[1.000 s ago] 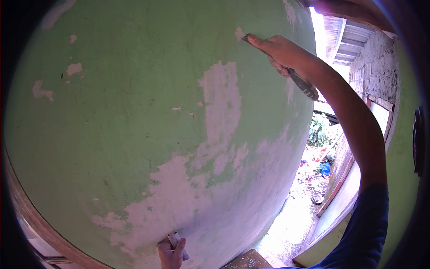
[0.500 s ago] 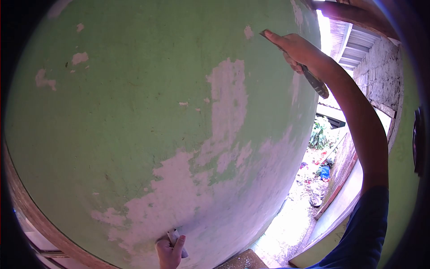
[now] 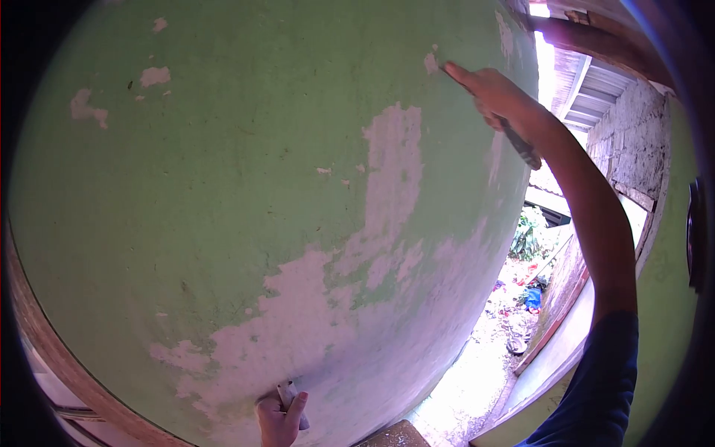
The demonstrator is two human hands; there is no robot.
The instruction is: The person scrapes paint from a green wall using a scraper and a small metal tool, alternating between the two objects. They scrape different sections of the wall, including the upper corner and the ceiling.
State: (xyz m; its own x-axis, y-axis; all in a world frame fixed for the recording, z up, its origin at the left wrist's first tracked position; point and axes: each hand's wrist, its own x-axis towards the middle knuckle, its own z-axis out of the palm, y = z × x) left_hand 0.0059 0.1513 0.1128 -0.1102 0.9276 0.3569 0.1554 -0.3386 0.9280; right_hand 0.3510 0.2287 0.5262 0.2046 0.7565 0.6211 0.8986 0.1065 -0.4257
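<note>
My right hand [image 3: 500, 97] is raised to the upper right of a green painted wall [image 3: 223, 171], closed around a scraper [image 3: 523, 147] with a dark, worn handle. Its index finger stretches along the tool toward the blade end, which is mostly hidden and lies beside a small bare patch [image 3: 431, 64]. Low at the bottom centre, my left hand [image 3: 280, 419] grips a pale grey-white, flat-ended object [image 3: 287, 391]; its kind cannot be made out. That hand is close to a large pinkish-white area [image 3: 298, 328] where the green paint is gone.
Smaller bare patches [image 3: 155, 76] dot the upper left. A wooden edge [image 3: 67, 357] borders the wall at lower left. Beyond the wall's right side lie a bright, littered passage [image 3: 477, 372], plants [image 3: 527, 232] and a roof beam [image 3: 599, 33]. A brown surface [image 3: 395, 434] sits at the bottom.
The view has shifted slightly, so the wall marks sit further right. My right hand with the scraper is nearer the small bare patch, and a small chip now shows above it. My left hand keeps its grip.
</note>
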